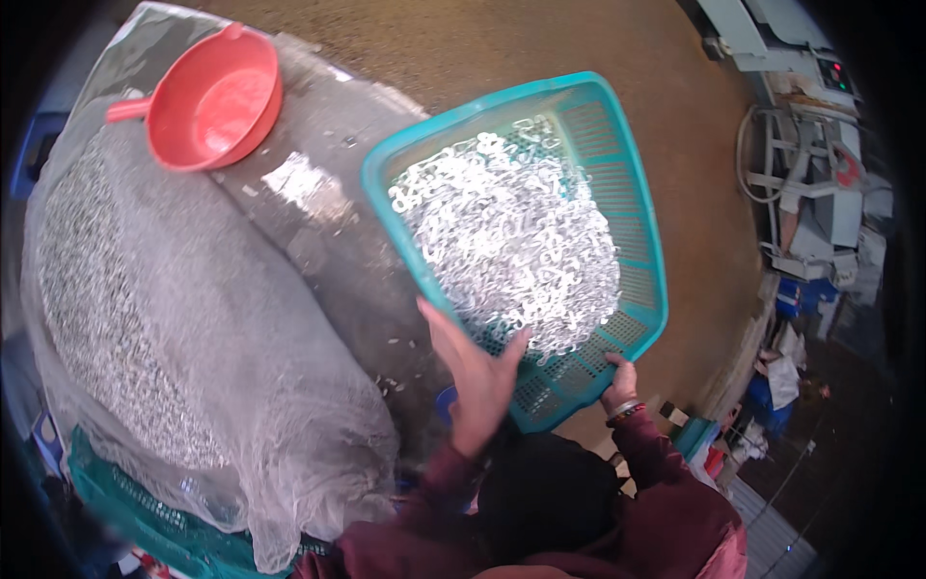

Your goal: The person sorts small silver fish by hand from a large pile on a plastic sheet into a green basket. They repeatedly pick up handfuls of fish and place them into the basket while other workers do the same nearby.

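Note:
A teal plastic basket (637, 241) holds a heap of small shiny metal loop-shaped pieces (511, 232). My left hand (473, 376) straddles its near left rim, with the thumb over the inside and the fingers stretched along the outside. At the near right corner, my right hand (620, 383) grips the rim, its fingers partly hidden beneath. The basket sits tilted, its left side over the table edge and its right side out over the floor. On the table (318, 241) to the left, a pale mesh cloth (260, 338) partly covers a large pile of small pieces (106, 318).
A red plastic scoop bowl (217, 101) with a handle lies at the table's far left. Another green basket (164, 516) shows below the cloth at near left. Grey machinery (820, 193) stands across the brown floor (714, 174), with blue bins and clutter (772, 386) beside it.

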The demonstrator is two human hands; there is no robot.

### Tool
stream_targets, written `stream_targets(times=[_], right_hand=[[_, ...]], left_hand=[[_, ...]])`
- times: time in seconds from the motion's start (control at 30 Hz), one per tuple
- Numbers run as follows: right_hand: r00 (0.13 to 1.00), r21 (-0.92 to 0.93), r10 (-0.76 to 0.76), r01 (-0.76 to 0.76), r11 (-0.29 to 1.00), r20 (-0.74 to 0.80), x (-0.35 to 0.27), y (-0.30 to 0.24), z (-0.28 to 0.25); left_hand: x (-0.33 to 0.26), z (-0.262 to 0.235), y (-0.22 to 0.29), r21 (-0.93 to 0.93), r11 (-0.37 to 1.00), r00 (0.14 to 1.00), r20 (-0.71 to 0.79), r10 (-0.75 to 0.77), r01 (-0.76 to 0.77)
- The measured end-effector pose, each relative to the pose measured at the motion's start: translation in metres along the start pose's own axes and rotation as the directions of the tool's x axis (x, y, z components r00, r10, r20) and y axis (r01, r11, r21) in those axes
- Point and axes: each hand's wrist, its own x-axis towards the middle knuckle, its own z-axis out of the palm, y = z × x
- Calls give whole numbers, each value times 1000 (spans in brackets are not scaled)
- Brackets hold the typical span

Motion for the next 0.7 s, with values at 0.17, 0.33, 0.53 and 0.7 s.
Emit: stream_targets(times=[0.17, 0.33, 0.53, 0.7], right_hand=[[944, -160, -193, 154, 975, -266, 7, 5, 0], [914, -169, -209, 158, 973, -349, 1, 11, 14], [899, -124, -234, 202, 972, -369, -13, 7, 36], [912, -64, -243, 235, 970, -330, -17, 8, 45]], left_hand=[[-8, 28, -25, 167, 985, 960, -280, 1, 47], [4, 29, -14, 137, 983, 920, -388, -61, 123], [4, 31, -45, 236, 933, 888, -434, -149, 271], [5, 30, -48, 306, 930, 892, -449, -46, 202]])
